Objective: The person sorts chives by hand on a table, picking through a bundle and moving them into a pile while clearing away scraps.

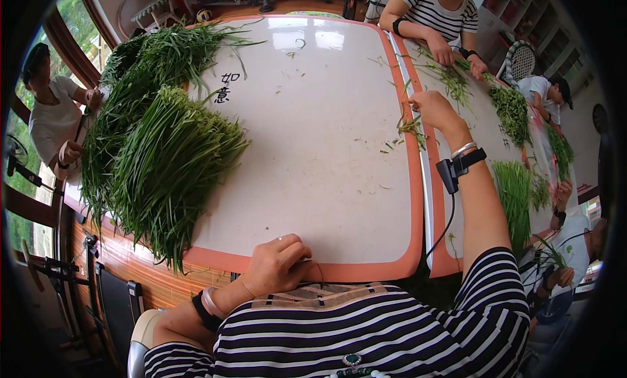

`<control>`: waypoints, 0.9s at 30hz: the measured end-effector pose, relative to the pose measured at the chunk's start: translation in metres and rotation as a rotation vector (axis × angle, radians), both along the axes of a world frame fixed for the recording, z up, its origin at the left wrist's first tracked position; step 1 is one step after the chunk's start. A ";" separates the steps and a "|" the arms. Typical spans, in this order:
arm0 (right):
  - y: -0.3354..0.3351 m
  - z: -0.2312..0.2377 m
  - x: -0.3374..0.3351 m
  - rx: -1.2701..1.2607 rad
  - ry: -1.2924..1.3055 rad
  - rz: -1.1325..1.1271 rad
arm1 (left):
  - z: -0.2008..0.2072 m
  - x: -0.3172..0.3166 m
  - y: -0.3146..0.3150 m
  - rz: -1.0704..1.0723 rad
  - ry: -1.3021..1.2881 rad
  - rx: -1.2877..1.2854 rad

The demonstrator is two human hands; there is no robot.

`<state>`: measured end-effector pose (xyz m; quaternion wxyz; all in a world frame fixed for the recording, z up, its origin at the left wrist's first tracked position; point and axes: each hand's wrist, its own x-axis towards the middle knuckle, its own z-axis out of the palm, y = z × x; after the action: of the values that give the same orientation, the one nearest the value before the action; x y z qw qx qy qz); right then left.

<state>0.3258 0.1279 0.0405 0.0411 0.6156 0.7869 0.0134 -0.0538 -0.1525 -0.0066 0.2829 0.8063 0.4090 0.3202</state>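
Note:
My left hand [277,267] rests at the near edge of the white table [313,182], its fingers curled in. Whatever lies inside the curl, if anything, is hidden. Stretched forward, my right hand [436,110] is over the seam on the table's right side, fingers bent and pressed together. Loose green scraps [413,127] lie just under and beside it; whether the fingers hold one is too small to tell. A big bundle of garlic chives [170,156] covers the left of the table, in front of a looser heap of long green leaves [176,51].
A second white table [450,215] adjoins on the right, with chive bunches [513,195] and trimmed greens [511,113]. A person in stripes [437,19] handles stems at the far right. Others sit left and right. A cable [444,231] hangs from my right wrist device.

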 end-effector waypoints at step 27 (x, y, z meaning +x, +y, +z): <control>0.025 -0.014 -0.028 -0.057 0.058 0.105 | -0.001 -0.002 -0.001 0.002 0.006 -0.019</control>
<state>0.2978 0.1527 0.0266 0.0353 0.5723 0.8189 -0.0248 -0.0558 -0.1533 -0.0080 0.2891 0.8041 0.4138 0.3140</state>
